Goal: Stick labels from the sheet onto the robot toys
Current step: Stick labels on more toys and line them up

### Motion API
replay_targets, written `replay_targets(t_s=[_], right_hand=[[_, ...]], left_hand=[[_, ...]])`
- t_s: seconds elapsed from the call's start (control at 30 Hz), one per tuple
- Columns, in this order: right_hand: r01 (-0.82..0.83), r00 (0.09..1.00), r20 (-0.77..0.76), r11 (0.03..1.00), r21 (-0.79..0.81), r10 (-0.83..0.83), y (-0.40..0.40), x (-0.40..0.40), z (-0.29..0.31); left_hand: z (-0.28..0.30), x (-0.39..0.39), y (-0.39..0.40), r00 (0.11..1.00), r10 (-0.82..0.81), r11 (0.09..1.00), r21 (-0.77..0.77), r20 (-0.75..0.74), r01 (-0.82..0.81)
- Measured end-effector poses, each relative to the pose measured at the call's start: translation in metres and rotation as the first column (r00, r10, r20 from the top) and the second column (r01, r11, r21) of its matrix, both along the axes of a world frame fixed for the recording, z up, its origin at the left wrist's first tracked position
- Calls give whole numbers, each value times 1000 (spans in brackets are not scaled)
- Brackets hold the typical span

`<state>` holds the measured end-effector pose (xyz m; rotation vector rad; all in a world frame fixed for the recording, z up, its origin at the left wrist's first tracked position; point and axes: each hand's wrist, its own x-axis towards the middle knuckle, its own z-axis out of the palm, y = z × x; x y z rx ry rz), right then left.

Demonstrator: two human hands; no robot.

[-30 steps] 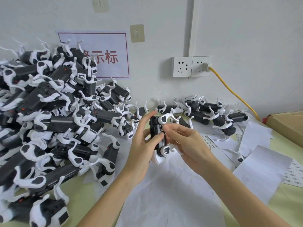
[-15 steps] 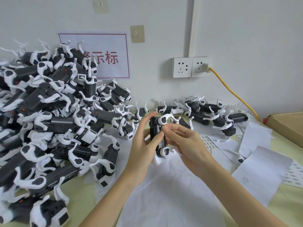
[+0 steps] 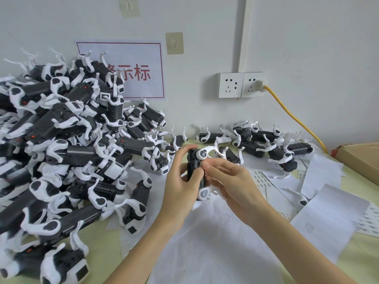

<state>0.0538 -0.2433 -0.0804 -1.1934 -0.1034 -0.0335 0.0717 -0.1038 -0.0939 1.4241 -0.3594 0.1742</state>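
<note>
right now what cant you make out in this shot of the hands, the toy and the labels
- Label being applied: head view, hidden where the right hand fingertips meet the held robot toy; too small to confirm.
- Toy's left side: covered by the left hand.
- Print on the label sheet: too small to read.
- Wall sign: first character blocked by the toy pile.
- Cardboard box: cut off by the right edge.

Toy heap (image 3: 67,152) crowding left side
</note>
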Motion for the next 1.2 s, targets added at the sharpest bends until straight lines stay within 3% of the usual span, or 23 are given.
replay_targets(t_s=[0.17, 0.33, 0.53, 0.77, 0.97, 1.2], right_hand=[[63, 994, 94, 996, -64, -57, 3, 1, -3], [193, 965, 222, 952, -238, -140, 3, -1, -3], [416, 846, 488, 837, -355, -214, 5, 2, -10], [393, 845, 478, 885, -251, -240, 2, 3, -8], [402, 840, 504, 856, -326, -202, 1, 4, -9], [413, 837, 508, 844, -343, -203, 2, 3, -8]], left_hand=[[-1, 2, 0, 999, 32, 999, 24, -18, -32], [3, 1, 2, 998, 33, 999, 35, -47, -31], [7, 1, 5, 997, -4, 1000, 19, -78, 6], [11, 0, 6, 989, -71, 996, -55, -131, 64], [10, 1, 6, 978, -144, 980, -163, -153, 119], [7, 3, 6, 981, -145, 983, -132, -132, 128]])
